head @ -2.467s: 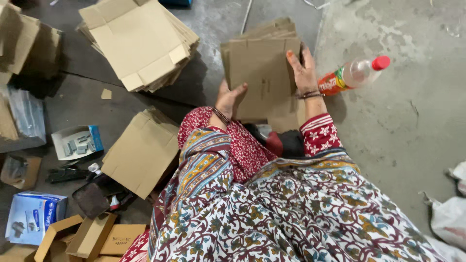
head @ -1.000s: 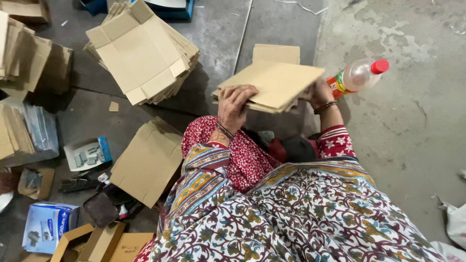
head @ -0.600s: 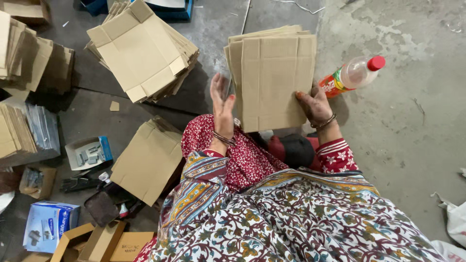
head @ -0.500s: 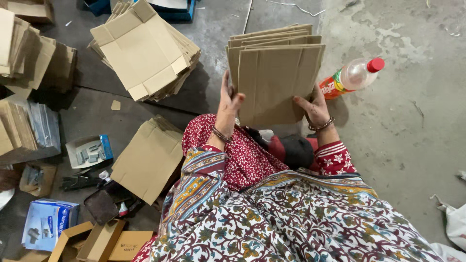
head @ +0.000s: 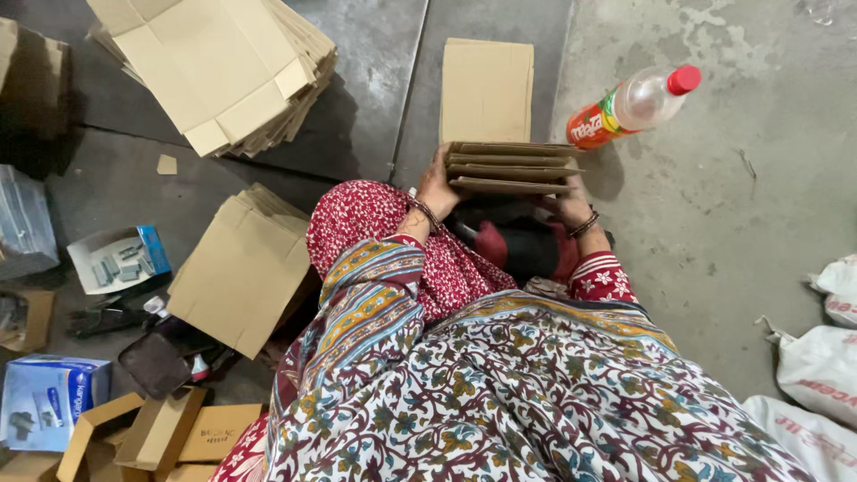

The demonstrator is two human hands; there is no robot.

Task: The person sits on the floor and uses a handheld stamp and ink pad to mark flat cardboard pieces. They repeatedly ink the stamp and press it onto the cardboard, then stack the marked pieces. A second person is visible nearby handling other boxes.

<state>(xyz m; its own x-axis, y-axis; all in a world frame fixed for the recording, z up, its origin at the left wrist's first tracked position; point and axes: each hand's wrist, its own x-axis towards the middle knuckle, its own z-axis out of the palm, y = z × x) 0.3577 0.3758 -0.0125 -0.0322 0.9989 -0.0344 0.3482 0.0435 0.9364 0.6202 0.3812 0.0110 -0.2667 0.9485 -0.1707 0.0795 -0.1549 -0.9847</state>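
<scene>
Head view, looking straight down at a person sitting on a grey concrete floor (head: 732, 232). Both hands are closed on a small stack of flattened cardboard sheets (head: 511, 167) — the left hand (head: 437, 183) clasps its left end, the right hand (head: 571, 203) its right end, so the sheets are pinched between the palms and kept squared up. The stack is seen edge-on, level, just above the person's knees, with the layered edges facing the camera.

Directly beyond the stack, a single flat cardboard sheet (head: 486, 89) lies on the floor, its long side running away from the person. Just to the right of it a clear plastic bottle with a red cap and red label (head: 632, 107) lies on its side, near the right hand but not touching it.

Further out, toward the top left, a tall pile of flattened boxes (head: 214, 71) rests at an angle; a smaller pile (head: 241, 268) sits beside the person's left knee — both within reach of the left arm. At the left edge are a small blue-and-white carton (head: 120, 257) and, lower down, a blue box (head: 49, 402). White sacks (head: 817, 375) lie at the right edge.
</scene>
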